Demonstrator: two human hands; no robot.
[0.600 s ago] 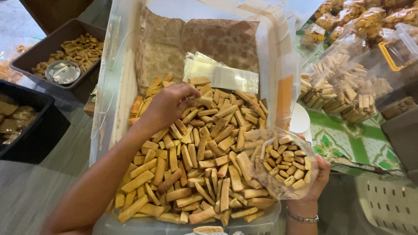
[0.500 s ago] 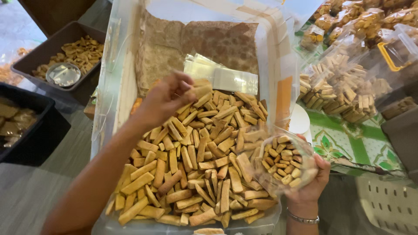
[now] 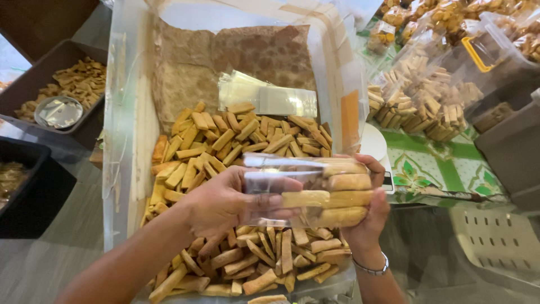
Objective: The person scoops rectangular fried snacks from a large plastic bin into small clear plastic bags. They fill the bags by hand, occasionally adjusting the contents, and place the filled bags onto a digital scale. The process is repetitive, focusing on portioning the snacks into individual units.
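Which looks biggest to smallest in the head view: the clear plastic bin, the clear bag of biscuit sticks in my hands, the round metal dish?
1. Clear plastic bin
2. Clear bag of biscuit sticks, though nearness enlarges it
3. Round metal dish

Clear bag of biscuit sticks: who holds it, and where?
Both hands hold the clear bag. The right hand cups its filled end, around the sticks; the left hand grips its open, empty end.

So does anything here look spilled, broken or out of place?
Nothing stands out. Both hands, left and right, hold a clear bag of biscuit sticks over the big clear bin; the loose sticks stay inside it.
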